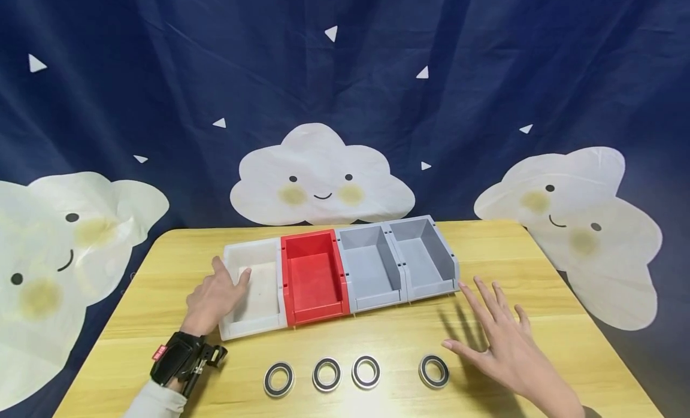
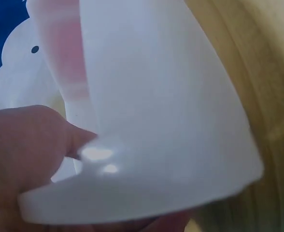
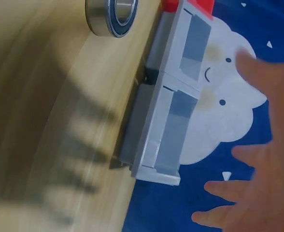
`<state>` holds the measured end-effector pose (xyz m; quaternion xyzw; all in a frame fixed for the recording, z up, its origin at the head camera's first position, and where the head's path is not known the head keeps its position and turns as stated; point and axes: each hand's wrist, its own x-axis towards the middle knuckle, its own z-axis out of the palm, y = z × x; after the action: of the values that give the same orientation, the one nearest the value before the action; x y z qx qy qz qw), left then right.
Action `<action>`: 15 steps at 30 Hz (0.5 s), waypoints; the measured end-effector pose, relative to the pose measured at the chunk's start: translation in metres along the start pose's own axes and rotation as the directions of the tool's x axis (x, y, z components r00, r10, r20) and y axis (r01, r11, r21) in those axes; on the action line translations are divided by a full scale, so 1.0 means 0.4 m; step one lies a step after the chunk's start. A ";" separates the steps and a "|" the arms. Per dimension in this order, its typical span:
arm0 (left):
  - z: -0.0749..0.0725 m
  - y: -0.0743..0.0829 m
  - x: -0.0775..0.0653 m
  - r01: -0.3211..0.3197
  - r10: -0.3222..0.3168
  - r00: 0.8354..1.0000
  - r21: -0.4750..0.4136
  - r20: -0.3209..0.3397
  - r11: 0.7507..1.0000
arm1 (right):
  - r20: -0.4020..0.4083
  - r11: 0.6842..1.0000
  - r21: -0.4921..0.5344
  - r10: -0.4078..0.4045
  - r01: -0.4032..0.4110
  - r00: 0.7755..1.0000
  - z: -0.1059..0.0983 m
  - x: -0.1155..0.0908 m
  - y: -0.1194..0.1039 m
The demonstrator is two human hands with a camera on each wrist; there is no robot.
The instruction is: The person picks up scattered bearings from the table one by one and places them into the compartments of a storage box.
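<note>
No words, brand names or numbers can be read in any view. A small red tag (image 1: 159, 352) sits on the black wrist strap (image 1: 175, 358) at the lower left of the head view, but whatever is printed on it is too small to read.

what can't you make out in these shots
- Left wrist view: white bin fills the blurred frame, hiding the rings and other bins.
- Head view: left hand covers the white bin's left wall, so grip unclear.
- Right wrist view: only one ring, cut off by the top edge.
</note>
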<state>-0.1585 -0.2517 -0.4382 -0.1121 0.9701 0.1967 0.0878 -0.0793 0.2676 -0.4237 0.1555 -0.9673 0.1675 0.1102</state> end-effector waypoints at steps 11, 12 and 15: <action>0.002 0.009 0.005 0.045 -0.045 0.999 0.011 -0.015 0.999 | -0.059 0.986 0.160 0.061 -0.050 0.996 -0.021 0.253 0.031; 0.002 0.010 0.005 0.045 -0.045 0.999 0.008 -0.017 0.999 | -0.062 0.987 0.155 0.064 -0.054 0.996 -0.022 0.278 0.034; 0.004 0.012 0.003 0.046 -0.046 0.999 0.004 -0.024 0.999 | -0.034 0.988 0.135 0.083 -0.077 0.996 -0.020 0.344 0.047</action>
<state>-0.1607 -0.2471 -0.4382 -0.1364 0.9687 0.1908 0.0808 -0.2120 0.2509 -0.3852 0.1202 -0.9570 0.2393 0.1119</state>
